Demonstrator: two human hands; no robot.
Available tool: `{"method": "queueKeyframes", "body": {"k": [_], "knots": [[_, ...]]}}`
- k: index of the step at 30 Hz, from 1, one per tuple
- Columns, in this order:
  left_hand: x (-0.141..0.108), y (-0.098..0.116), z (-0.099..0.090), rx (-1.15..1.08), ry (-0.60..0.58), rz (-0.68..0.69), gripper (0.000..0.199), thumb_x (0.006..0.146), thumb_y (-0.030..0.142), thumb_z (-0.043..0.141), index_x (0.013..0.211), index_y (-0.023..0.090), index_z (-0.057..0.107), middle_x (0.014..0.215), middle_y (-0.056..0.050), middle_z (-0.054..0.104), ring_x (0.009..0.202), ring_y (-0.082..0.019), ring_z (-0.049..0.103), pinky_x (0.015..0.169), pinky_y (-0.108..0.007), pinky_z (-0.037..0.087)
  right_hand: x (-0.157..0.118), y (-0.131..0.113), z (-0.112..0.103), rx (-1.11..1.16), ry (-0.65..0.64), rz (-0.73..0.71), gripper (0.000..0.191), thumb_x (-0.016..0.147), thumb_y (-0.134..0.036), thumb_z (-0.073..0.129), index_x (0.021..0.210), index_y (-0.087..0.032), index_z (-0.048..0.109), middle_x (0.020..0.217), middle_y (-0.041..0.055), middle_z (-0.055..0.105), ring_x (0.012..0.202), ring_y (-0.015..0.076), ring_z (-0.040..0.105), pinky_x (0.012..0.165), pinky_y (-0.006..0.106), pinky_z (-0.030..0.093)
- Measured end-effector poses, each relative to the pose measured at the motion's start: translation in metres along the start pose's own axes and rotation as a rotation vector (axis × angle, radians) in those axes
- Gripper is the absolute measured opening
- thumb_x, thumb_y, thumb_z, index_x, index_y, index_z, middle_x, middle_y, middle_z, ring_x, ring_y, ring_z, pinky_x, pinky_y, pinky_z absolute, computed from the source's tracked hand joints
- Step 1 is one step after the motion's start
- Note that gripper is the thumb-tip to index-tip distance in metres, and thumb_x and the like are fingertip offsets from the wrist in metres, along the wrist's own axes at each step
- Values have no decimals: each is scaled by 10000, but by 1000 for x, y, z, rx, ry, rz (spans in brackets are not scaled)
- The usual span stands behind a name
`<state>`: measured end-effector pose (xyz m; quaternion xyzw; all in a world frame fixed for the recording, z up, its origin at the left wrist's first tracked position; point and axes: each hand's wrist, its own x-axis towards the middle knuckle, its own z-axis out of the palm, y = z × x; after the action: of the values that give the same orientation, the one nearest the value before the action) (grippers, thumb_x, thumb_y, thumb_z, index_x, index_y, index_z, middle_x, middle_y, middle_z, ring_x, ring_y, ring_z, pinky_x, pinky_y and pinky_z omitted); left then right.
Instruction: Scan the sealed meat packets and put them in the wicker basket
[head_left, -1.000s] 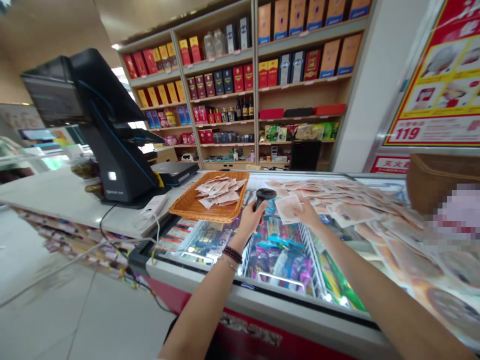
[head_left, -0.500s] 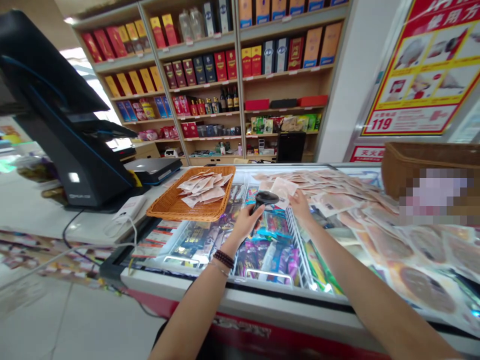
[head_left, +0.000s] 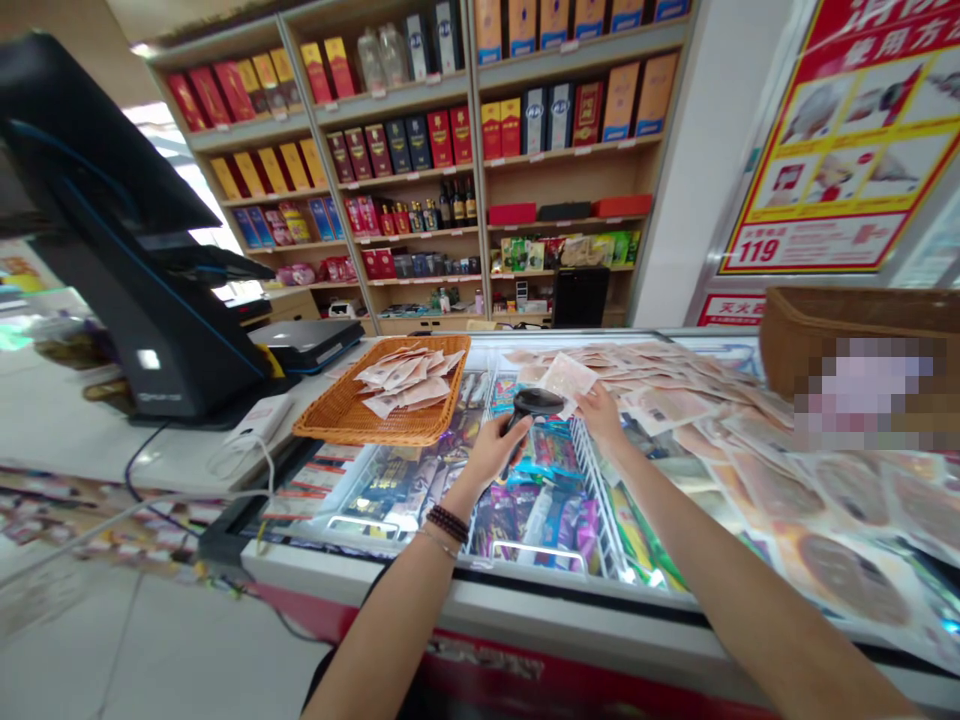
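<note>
My left hand (head_left: 495, 450) is wrapped round the handle of a black handheld scanner (head_left: 537, 402), with its head pointing away from me. Just right of it, my right hand (head_left: 600, 412) pinches a small flat clear packet (head_left: 568, 378) by its edge. The packet is tilted up close to the scanner's head; I cannot tell whether they touch. Both hands are above the glass top of a chest freezer. Similar flat packets (head_left: 660, 405) lie spread over the glass on the right. More packets (head_left: 411, 375) are heaped in an orange wicker basket (head_left: 360, 425) on the left.
Through the glass, colourful wrapped goods (head_left: 517, 510) fill wire baskets. At the left stand a black screen terminal (head_left: 172, 330), a flat scale (head_left: 311, 342) and a white box with a cable (head_left: 259, 418). A brown box (head_left: 780, 340) is at right; stocked shelves (head_left: 405, 170) rise behind.
My right hand has turned the packet slightly, and the packet has shifted a little left, behind the scanner's head. The scanner has moved down slightly in view.
</note>
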<state>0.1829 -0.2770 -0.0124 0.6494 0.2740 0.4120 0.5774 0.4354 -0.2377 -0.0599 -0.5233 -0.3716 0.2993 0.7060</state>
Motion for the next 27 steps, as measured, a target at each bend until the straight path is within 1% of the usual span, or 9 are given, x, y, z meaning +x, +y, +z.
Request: {"method": "queueKeyframes", "body": {"k": [5,9,12,15,17,19,22,24,27], "knots": [[-1,-2,1,-18,20,-2,691,792,856,881,764,230,589,617,34,590,422,-88,470,457,-265,306,-9,-12,-2,14,-15,21,521,747,-498,965,1176,-270,776,1028,81,903,1120,375,874,998,553,727],[0,-2,-1,-25,62,13,694,791,866,881,803,226,612,639,30,605,428,-89,472,459,-265,329,-7,-13,-5,39,32,28,471,680,-490,1001,1019,-267,762,936,73,876,1083,386,870,952,565,742],[5,2,-12,-24,113,50,744,775,934,840,804,231,599,660,24,614,419,-85,459,438,-263,328,2,-5,-1,95,73,61,388,647,-451,984,872,-270,725,860,81,844,1048,392,868,917,564,758],[11,14,-32,-25,193,102,776,766,979,809,808,236,591,663,16,624,416,-91,470,424,-261,345,16,5,15,152,116,103,318,603,-417,923,776,-299,684,822,63,829,952,370,870,854,522,775],[13,24,-51,-16,260,139,787,754,992,808,801,240,577,652,19,617,412,-93,477,415,-254,341,23,6,37,158,98,112,300,596,-423,900,761,-313,676,806,52,823,899,361,869,794,499,779],[13,36,-72,1,343,182,791,750,995,805,794,242,569,633,32,595,402,-87,461,407,-245,327,27,2,67,173,54,110,298,600,-434,900,777,-315,691,812,47,829,864,347,870,758,474,777],[6,56,-109,51,493,231,778,758,984,801,811,238,589,617,50,567,400,-82,438,406,-236,322,24,-13,125,226,-32,115,306,596,-422,913,796,-307,713,803,45,835,822,327,867,755,454,776],[-5,68,-135,105,580,229,775,740,974,818,805,232,601,616,45,571,410,-91,466,413,-235,336,17,-25,167,227,-117,106,320,600,-416,926,791,-304,695,748,45,814,805,341,865,747,479,775],[-25,82,-170,163,663,209,783,704,977,828,778,229,609,616,29,589,424,-101,498,426,-241,364,1,-35,225,169,-299,-9,325,662,-442,926,850,-306,698,758,48,816,873,372,879,765,519,772]]}}
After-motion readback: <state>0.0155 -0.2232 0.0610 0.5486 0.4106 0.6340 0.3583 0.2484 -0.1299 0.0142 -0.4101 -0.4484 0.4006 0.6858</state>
